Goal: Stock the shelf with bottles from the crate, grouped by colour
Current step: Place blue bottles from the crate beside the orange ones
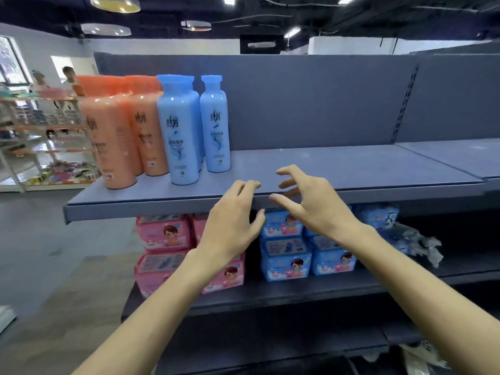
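On the grey top shelf (351,169) stand orange bottles (113,136) at the far left and blue bottles (180,131) just right of them, with one more blue bottle (215,123) at the group's right end. My left hand (232,220) hovers at the shelf's front edge, fingers loosely curled, holding nothing. My right hand (308,201) is beside it, fingers spread and bent, also holding nothing. Both hands are to the right of and in front of the blue bottles. The crate is out of view.
The shelf below carries pink packs (165,234) on the left and blue packs (286,255) on the right, with crumpled grey plastic (416,239) further right. Another display rack (46,136) and two people (67,79) stand at the far left.
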Tool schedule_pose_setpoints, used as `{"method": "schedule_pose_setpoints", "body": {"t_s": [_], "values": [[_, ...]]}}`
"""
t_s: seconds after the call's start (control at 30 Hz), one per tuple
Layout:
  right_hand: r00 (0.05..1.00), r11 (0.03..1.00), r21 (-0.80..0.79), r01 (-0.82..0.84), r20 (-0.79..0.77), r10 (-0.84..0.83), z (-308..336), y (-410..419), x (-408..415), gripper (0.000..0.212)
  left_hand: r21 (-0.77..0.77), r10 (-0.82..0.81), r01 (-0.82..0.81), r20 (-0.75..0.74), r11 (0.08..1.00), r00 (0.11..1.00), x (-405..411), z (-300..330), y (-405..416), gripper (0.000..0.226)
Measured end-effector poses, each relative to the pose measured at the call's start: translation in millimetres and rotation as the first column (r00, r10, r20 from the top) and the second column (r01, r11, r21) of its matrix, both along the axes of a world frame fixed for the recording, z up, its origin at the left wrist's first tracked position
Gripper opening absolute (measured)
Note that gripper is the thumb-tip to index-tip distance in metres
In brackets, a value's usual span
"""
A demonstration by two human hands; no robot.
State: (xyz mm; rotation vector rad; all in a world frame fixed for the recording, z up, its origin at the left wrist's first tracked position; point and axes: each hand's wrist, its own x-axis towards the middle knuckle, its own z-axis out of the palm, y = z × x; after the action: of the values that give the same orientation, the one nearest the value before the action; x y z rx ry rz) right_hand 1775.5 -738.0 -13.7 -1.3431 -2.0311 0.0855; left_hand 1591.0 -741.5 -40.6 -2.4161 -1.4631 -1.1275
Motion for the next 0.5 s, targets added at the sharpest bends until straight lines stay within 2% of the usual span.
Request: {"method": "schedule_pose_setpoints", "body": {"t_s": [0.1, 0.2, 0.3, 0.5], "values": [[1.0, 1.0, -0.012, -0.005, 0.009, 0.005, -32, -7, 13, 0.048, -0.052, -0.044, 0.043, -0.012, 0.998, 0.999, 13, -33, -5, 0.044], [0.999, 0.994, -0.108, 0.029, 0.031, -0.026, -86, -14, 31, 0.05, -0.139, -0.071, 0.066, -0.028, 0.988, 0.997, 25, -85, -10, 0.046], [0.996, 0.97, -0.235, 0.067, 0.071, -0.052, -155, -26, 50, 0.051, -0.289, -0.071, 0.053, -0.052, 0.956, 0.996, 37, -152, -22, 0.046], [0.987, 0.793, -0.588, 0.158, 0.07, -0.145, -305, -55, 84, 0.05, -0.581, -0.103, 0.013, -0.123, 0.814, 0.987, 65, -286, -59, 0.045]]}}
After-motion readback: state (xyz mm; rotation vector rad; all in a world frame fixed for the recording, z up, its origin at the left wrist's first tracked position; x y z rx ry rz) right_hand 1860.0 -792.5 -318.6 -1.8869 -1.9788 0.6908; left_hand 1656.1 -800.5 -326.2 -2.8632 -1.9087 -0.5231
